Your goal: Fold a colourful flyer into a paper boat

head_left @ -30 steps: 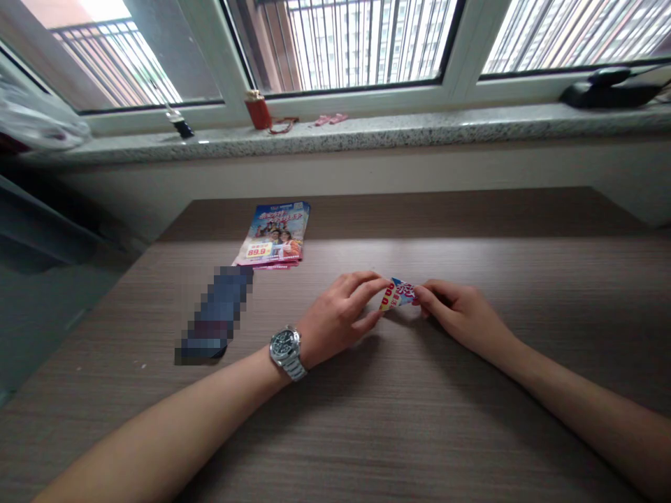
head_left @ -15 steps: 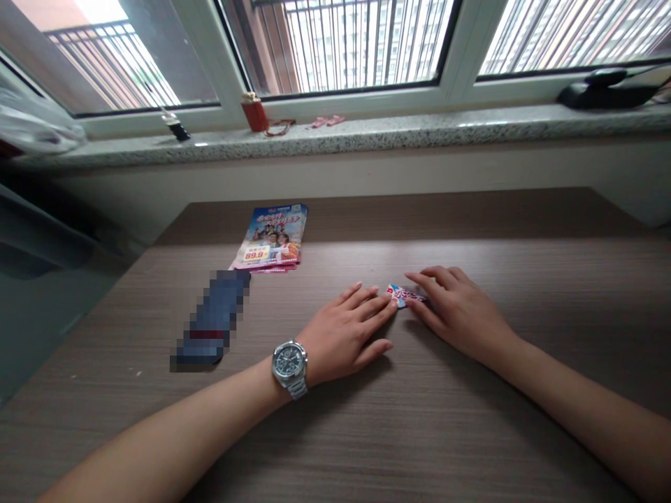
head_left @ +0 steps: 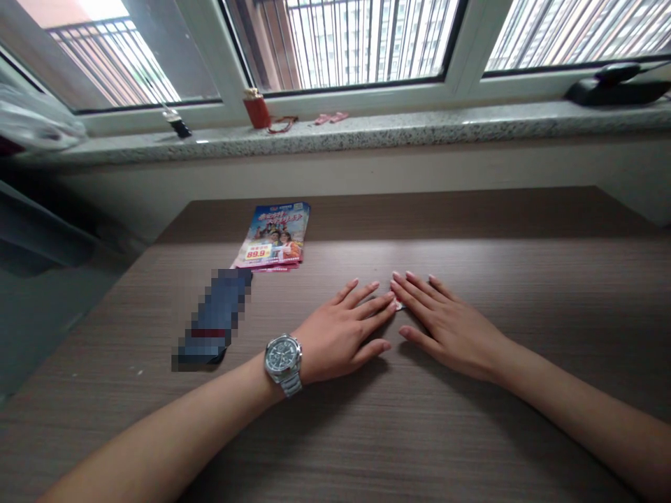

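A small piece of printed paper (head_left: 400,305) lies on the brown wooden table (head_left: 335,447), mostly hidden under my fingers. My left hand (head_left: 346,328), with a silver watch (head_left: 284,356) on its wrist, rests flat with fingers spread, its fingertips at the paper's left end. My right hand (head_left: 445,321) lies flat over the paper, fingers stretched out and thumb apart, covering most of it. The fingertips of both hands nearly meet.
Printed leaflets (head_left: 275,234) are stacked at the back left, beside a pixelated dark blue item (head_left: 217,318). On the granite windowsill (head_left: 398,133) stand a red container (head_left: 256,110), a small dark bottle (head_left: 178,124), pink items (head_left: 331,118) and a black device (head_left: 618,89).
My right hand has flattened and moved slightly left over the paper, which showed between the hands before. My left hand has stayed nearly in place.
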Tool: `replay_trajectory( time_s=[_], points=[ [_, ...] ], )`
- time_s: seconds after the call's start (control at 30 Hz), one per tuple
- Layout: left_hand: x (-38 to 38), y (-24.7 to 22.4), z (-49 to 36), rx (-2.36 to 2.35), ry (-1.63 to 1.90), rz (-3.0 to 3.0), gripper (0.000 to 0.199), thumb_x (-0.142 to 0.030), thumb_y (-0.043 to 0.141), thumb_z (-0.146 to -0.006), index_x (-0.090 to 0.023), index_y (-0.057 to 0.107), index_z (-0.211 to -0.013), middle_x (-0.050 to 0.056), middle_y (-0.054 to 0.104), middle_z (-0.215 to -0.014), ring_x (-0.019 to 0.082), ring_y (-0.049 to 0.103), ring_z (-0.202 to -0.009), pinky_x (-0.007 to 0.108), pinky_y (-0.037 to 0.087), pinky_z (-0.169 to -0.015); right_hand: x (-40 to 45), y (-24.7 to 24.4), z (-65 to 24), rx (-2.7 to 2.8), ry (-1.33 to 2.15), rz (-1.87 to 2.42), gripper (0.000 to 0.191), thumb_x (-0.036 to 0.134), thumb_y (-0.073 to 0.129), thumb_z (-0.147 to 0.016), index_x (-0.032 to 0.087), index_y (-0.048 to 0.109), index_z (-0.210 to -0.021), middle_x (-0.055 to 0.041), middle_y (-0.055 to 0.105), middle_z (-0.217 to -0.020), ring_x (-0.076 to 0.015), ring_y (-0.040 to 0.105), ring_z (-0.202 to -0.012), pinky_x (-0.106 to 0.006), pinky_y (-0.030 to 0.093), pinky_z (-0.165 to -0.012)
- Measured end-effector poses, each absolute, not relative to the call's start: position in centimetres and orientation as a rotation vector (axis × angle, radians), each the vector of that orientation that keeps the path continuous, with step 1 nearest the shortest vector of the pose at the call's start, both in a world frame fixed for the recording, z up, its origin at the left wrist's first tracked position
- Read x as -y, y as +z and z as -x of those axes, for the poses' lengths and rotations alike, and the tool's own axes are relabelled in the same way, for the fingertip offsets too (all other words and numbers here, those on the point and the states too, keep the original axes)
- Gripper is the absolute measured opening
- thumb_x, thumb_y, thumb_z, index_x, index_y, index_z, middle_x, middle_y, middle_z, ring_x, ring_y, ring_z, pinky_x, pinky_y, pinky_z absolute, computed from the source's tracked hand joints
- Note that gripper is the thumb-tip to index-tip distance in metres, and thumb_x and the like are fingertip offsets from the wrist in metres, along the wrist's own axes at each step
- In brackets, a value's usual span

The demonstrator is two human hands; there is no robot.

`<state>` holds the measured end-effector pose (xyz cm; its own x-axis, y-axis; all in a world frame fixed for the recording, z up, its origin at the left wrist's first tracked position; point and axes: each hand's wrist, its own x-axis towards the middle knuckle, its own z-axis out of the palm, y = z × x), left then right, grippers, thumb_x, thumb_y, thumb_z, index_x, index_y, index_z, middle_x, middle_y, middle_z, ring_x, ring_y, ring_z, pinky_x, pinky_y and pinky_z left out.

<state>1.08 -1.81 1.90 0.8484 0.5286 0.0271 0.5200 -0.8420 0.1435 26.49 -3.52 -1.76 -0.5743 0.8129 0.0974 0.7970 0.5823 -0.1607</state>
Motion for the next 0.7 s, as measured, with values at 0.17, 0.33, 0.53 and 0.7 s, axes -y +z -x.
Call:
replay_trajectory(
  time_s=[0.17, 0.33, 0.53, 0.7],
  points=[
    [2.0, 2.6, -0.6, -0.812, 0.096, -2.929, 0.056, -0.05, 0.034, -0.104, -0.02, 0.041, -0.151, 0.002, 0.035, -0.16, 0.022, 0.023, -0.152, 0.04, 0.01, -0.127, 3.5, -1.7, -26.4, 2.652, 0.121, 1.36, 0.071, 0.057, 0.034, -0.101, 0.023, 0.014, -0.16, -0.0054, 0.021, -0.165, -0.0252, 0.019, -0.152, -0.052, 0.023, -0.122],
    [2.3, 3.0, -0.3, -0.826, 0.062, -2.943, 0.052, -0.046, 0.035, -0.105, -0.019, 0.044, -0.149, 0.002, 0.04, -0.158, 0.022, 0.028, -0.15, 0.039, 0.012, -0.126, 3.5, -1.6, -26.3, 2.658, 0.109, 1.37, 0.071, 0.058, 0.033, -0.102, 0.02, 0.018, -0.16, -0.0061, 0.021, -0.165, -0.025, 0.019, -0.152, -0.05, 0.023, -0.122],
    [2.9, 2.7, -0.6, -0.85, 0.069, -2.967, 0.053, -0.045, 0.038, -0.104, -0.016, 0.044, -0.148, 0.007, 0.04, -0.157, 0.023, 0.033, -0.148, 0.04, 0.014, -0.125, 3.4, -1.8, -26.6, 2.648, 0.113, 1.39, 0.071, 0.057, 0.033, -0.102, 0.021, 0.015, -0.16, -0.007, 0.02, -0.165, -0.0247, 0.018, -0.152, -0.051, 0.024, -0.122],
    [2.9, 2.5, -0.7, -0.846, 0.093, -2.952, 0.053, -0.044, 0.041, -0.104, -0.017, 0.043, -0.149, 0.006, 0.044, -0.155, 0.022, 0.038, -0.145, 0.041, 0.016, -0.125, 3.6, -2.4, -28.6, 2.607, 0.063, 1.491, 0.073, 0.056, 0.031, -0.102, 0.019, 0.007, -0.161, -0.0103, 0.021, -0.165, -0.0239, 0.019, -0.152, -0.049, 0.026, -0.122]
  ],
)
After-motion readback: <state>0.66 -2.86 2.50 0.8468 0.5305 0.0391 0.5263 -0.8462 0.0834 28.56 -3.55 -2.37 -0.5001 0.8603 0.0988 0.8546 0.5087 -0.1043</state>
